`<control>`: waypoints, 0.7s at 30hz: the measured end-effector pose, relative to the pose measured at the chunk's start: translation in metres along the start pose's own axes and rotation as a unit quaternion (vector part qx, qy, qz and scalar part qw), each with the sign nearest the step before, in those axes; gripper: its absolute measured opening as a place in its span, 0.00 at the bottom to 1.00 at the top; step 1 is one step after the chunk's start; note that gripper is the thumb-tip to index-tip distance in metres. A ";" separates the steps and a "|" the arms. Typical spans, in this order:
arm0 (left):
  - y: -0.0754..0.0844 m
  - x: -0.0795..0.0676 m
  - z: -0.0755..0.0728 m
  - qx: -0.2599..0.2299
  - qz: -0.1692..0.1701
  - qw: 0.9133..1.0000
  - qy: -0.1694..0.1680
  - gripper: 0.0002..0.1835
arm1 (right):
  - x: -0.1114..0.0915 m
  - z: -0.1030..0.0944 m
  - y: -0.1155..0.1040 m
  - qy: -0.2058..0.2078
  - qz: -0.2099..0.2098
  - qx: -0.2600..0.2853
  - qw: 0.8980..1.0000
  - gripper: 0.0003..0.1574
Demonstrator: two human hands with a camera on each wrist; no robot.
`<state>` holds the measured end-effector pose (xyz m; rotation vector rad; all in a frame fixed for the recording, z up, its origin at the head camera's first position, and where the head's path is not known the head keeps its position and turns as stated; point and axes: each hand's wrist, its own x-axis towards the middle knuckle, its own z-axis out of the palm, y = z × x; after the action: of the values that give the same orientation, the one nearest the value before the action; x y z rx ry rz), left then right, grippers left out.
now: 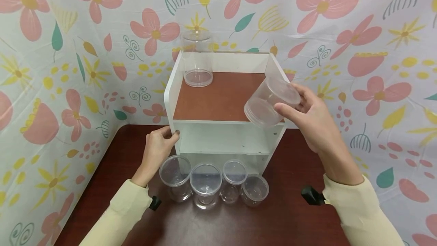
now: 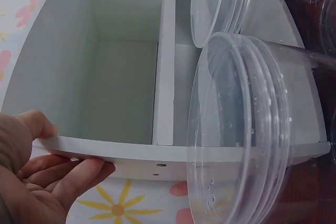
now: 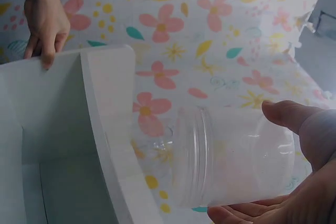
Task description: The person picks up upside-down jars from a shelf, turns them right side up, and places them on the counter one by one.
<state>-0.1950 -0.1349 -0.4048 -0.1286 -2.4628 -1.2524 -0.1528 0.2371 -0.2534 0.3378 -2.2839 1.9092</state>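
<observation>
Head view: left hand (image 1: 157, 145) pinches shelf (image 1: 213, 100), right hand (image 1: 310, 119) holds jar (image 1: 267, 101) tilted.

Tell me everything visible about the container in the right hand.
The container is a clear, slightly cloudy, plastic-looking cylinder, ridged round one end. The right hand grips its other end, holding it tilted by the right front of the white shelf with the brown top. Nothing shows inside; whether it touches the shelf is unclear.
</observation>
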 end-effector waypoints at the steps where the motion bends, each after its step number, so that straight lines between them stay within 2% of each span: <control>1: 0.000 0.000 0.000 0.000 -0.002 1.000 0.000 0.09 | -0.002 -0.001 0.001 -0.001 0.002 -0.004 1.000 0.44; 7: 0.000 0.000 0.001 0.004 -0.007 1.000 0.002 0.10 | -0.016 -0.011 0.005 0.001 0.018 -0.017 1.000 0.43; 16: 0.000 0.000 0.001 0.000 -0.008 1.000 0.002 0.12 | -0.035 -0.024 0.022 -0.027 -0.016 0.046 0.998 0.37; 21: -0.001 0.001 0.001 -0.006 -0.009 1.000 0.001 0.12 | -0.044 -0.032 0.031 -0.037 -0.015 0.021 0.999 0.38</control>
<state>-0.1962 -0.1349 -0.4058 -0.1084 -2.4603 -1.2753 -0.1199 0.2768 -0.2883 0.4526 -2.2727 1.9652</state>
